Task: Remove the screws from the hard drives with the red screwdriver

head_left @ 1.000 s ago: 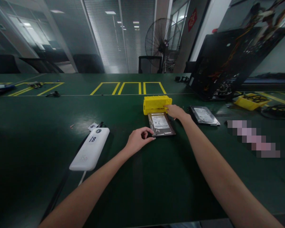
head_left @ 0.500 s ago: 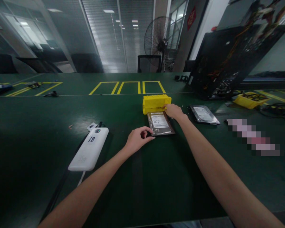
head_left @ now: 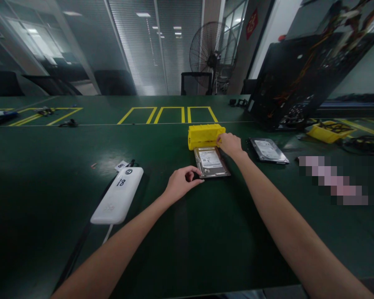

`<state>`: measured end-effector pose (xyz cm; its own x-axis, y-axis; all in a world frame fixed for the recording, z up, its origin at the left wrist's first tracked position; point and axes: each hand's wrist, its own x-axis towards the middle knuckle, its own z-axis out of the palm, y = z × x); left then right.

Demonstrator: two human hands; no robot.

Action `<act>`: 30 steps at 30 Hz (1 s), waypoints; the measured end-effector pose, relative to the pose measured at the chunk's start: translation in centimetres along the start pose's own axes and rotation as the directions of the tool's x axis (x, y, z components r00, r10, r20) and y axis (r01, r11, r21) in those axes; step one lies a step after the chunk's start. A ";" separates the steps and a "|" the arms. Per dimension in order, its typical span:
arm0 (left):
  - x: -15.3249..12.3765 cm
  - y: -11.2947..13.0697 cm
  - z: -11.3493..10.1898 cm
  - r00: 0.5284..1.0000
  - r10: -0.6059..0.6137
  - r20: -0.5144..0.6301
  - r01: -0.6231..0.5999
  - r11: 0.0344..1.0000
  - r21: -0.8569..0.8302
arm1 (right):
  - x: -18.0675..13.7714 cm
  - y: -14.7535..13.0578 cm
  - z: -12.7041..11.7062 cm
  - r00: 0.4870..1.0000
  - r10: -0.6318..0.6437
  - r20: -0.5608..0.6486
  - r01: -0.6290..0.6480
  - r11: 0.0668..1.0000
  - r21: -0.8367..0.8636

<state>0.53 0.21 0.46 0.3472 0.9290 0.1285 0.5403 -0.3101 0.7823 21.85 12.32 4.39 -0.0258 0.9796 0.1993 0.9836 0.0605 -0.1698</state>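
Right hand (head_left: pixel 232 144) has curled at yellow bin (head_left: pixel 203 133); tray (head_left: pixel 319 134) holds black parts (head_left: pixel 337 127).

A black number 18 stands on the white, rounded, flat plastic case (head_left: pixel 116 201) at the left; the faint grey mark toward its near end is illegible. The small white tag (head_left: pixel 121 166) at its far end shows a figure like an 8. Print on the white labels of the silver rectangular metal hard drive (head_left: pixel 216 170) in the middle and the silver-and-black metal hard drive (head_left: pixel 268 150) to its right is too small to read, as is the character on the red wall sign (head_left: pixel 252 24).
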 end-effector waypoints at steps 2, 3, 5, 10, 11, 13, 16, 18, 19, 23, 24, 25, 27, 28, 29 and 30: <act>0.0 0.1 -0.1 1.000 0.003 0.002 -0.003 1.000 0.000 | -0.1 -0.1 -1.3 0.998 0.015 -0.062 -0.012 0.999 0.041; 0.0 0.1 -0.1 1.000 0.005 0.001 -0.005 1.000 0.000 | -0.2 -0.1 -1.9 0.995 0.019 -0.094 -0.013 0.998 0.065; 0.0 0.1 -0.2 1.000 0.005 0.004 -0.005 1.000 0.001 | -0.9 0.2 -2.8 0.993 -0.005 -0.122 0.023 0.989 0.145; 0.2 -0.3 -0.2 1.000 0.009 0.014 -0.009 1.000 0.004 | -5.3 1.9 -2.4 0.990 -0.122 0.073 0.029 0.675 0.737; 0.2 -0.4 -0.2 1.000 0.007 0.012 -0.007 1.000 0.001 | -6.4 2.3 -2.2 0.984 -0.127 0.127 -0.033 0.567 0.823; 0.3 -0.6 -0.1 1.000 -0.003 0.001 0.003 1.000 -0.007 | -8.4 3.1 -1.9 0.966 -0.126 0.227 -0.152 0.434 0.888; 0.3 -0.6 -0.1 0.999 -0.012 -0.036 0.011 1.000 -0.007 | -9.9 3.9 -1.7 0.963 -0.082 0.255 -0.214 0.339 0.916; 0.3 -0.4 -0.2 0.999 -0.018 -0.045 0.019 1.000 0.020 | -10.1 4.0 -1.3 0.970 -0.024 0.241 -0.222 0.304 0.926; 0.3 -0.2 -0.2 0.999 -0.028 -0.040 0.030 0.998 0.047 | -10.1 4.0 -1.0 0.974 0.003 0.228 -0.218 0.291 0.931; 0.4 0.4 0.5 0.997 -0.073 -0.017 0.075 0.964 0.255 | -9.9 3.2 0.6 0.974 0.047 0.222 -0.227 0.272 0.935; 0.5 0.5 0.7 0.998 -0.067 -0.021 0.070 0.948 0.312 | -10.0 3.0 0.9 0.971 0.047 0.235 -0.239 0.264 0.935; 0.5 0.5 1.0 0.997 -0.064 -0.032 0.072 0.929 0.364 | -10.1 2.8 1.2 0.968 0.047 0.248 -0.251 0.255 0.934; 0.6 0.5 1.3 0.999 -0.050 -0.020 0.054 0.901 0.430 | -10.2 2.5 1.5 0.962 0.048 0.269 -0.272 0.243 0.931; 0.5 0.5 1.5 0.999 -0.034 -0.008 0.034 0.893 0.449 | -10.3 2.4 1.5 0.960 0.050 0.276 -0.279 0.240 0.930; 0.5 0.5 1.5 1.000 -0.018 0.005 0.014 0.887 0.461 | -10.4 2.4 1.5 0.959 0.049 0.281 -0.284 0.239 0.928; 0.4 0.5 1.5 1.000 -0.004 0.013 -0.002 0.884 0.468 | -10.6 2.3 1.5 0.957 0.043 0.285 -0.287 0.241 0.927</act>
<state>2.09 0.18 -0.04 0.3546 0.9276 0.1173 0.8356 -0.3707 0.4054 24.11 2.40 0.47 -0.0329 0.9952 -0.0920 0.0787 -0.0892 -0.9929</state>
